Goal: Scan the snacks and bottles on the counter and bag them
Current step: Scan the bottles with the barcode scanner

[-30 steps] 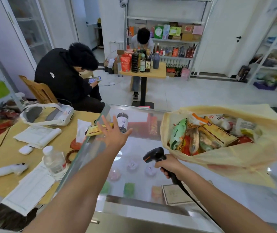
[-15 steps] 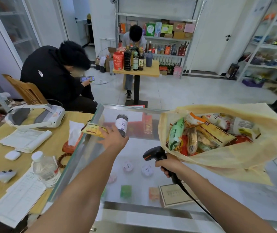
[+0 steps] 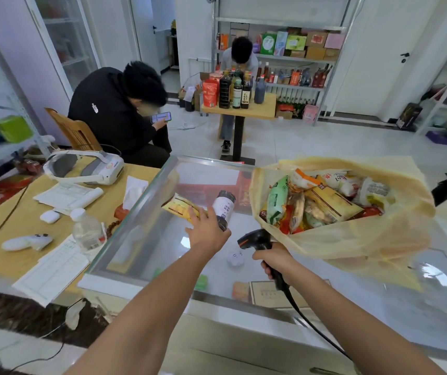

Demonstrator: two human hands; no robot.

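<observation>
My left hand (image 3: 206,231) grips a small dark bottle (image 3: 224,205) with a white label, tilted over the glass counter (image 3: 146,239). A yellow snack packet (image 3: 180,209) lies on the counter just left of the bottle, touching my fingers. My right hand (image 3: 272,259) holds a black barcode scanner (image 3: 254,239) by its handle, its head close below the bottle. To the right, a yellow plastic bag (image 3: 352,239) sits open on the counter, filled with several snack packets (image 3: 322,203).
A wooden desk (image 3: 5,234) on the left holds a water bottle (image 3: 87,231), papers, a headset and a white controller. One person sits on a chair at the desk's far side; another stands behind a small table of bottles (image 3: 240,108). Shelves line the back wall.
My left hand reached forward with open fingers, then closed on the dark bottle and tipped it toward the scanner. The scanner hand has stayed in place.
</observation>
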